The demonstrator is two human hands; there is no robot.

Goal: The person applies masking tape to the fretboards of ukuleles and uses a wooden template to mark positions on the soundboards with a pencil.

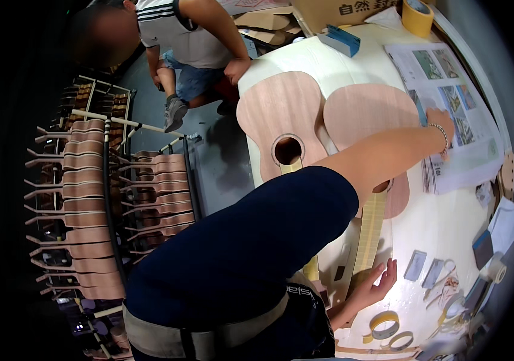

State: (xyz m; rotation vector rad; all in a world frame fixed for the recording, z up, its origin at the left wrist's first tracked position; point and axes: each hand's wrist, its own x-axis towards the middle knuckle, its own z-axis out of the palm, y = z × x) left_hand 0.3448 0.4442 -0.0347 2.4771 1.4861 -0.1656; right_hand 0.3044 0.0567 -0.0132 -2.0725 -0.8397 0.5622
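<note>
My left hand (440, 129), wearing a beaded bracelet, reaches across to the printed sheets beside the second guitar. Its fingers are curled and partly hidden; a thin blue-grey strip (418, 108) shows right beside them. My left arm crosses over that guitar body (368, 111), covering its middle. Below, my right hand (380, 285) is open, fingers apart and empty, close to the neck (369, 234) of the same guitar. A second unfinished guitar body (281, 108) of pale wood lies to the left, its round soundhole showing. Pale yellow tape or paper covers both fingerboards.
A seated person (187, 39) rests a hand at the table's far left edge. Racks of guitar bodies (85, 210) stand on the left. Printed sheets (449, 90), a blue block (341, 40), tape rolls (384, 325) and small grey blocks (415, 265) lie on the white table (293, 57).
</note>
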